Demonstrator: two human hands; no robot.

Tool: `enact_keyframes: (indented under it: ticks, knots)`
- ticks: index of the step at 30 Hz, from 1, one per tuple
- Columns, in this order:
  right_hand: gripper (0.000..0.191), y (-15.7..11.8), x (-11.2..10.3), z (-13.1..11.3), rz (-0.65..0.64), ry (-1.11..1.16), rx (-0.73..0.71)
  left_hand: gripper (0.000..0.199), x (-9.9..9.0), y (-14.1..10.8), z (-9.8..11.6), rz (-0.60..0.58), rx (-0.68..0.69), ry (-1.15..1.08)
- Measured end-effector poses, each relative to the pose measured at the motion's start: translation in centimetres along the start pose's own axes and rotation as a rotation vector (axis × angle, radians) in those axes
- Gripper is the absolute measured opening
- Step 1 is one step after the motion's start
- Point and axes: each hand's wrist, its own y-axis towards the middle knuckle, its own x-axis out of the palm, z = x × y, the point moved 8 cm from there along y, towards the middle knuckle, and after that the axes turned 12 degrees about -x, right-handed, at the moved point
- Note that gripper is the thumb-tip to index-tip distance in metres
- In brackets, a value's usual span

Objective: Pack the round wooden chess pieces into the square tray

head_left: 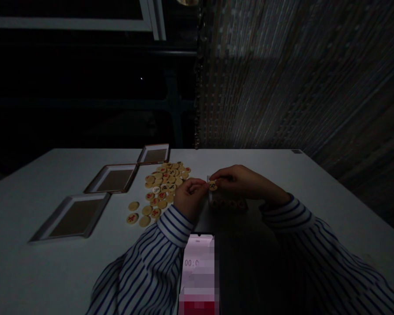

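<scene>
My left hand (188, 196) and my right hand (241, 181) meet over a small box (246, 209) at the middle of the table. Between their fingertips is a round, pale wooden xiangqi piece (213, 185) with a dark character facing up. My right fingers pinch it from the right, and the closed thumb and finger of my left hand hold its left edge. A row of several pieces with reddish marks lies in the box, in shadow under my right hand. Left of my hands spreads a loose heap of xiangqi pieces (162, 195), some face up with red or dark characters, others blank side up.
Three shallow trays stand in a slanting line on the left: a near tray (96, 214), a middle tray (128, 179) and a far tray (166, 153). A lit phone (197, 249) showing a timer lies by my left forearm. A string curtain (265, 87) hangs behind the white table (118, 271).
</scene>
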Motion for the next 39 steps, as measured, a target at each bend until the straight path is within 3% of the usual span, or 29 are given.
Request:
enact_keyframes:
  ticks: [12, 21, 32, 39]
  knots:
    - [0.028, 0.0, -0.2, 0.2, 0.035, -0.01, 0.014, 0.023, 0.4, -0.1, -0.3, -0.015, -0.037, -0.036]
    - [0.026, -0.1, -0.1, 0.7, 0.05, 0.053, 0.054, 0.022, -0.2, -0.2, 0.4, 0.054, 0.009, -0.072]
    - [0.02, 0.0, -0.1, 0.5, 0.084, 0.116, 0.046, 0.025, -0.1, 0.1, -0.3, -0.011, -0.044, -0.064]
    - [0.022, 0.0, -0.2, 0.1, 0.059, 0.032, 0.016, 0.015, 0.3, -0.5, 0.6, -0.013, -0.039, 0.032]
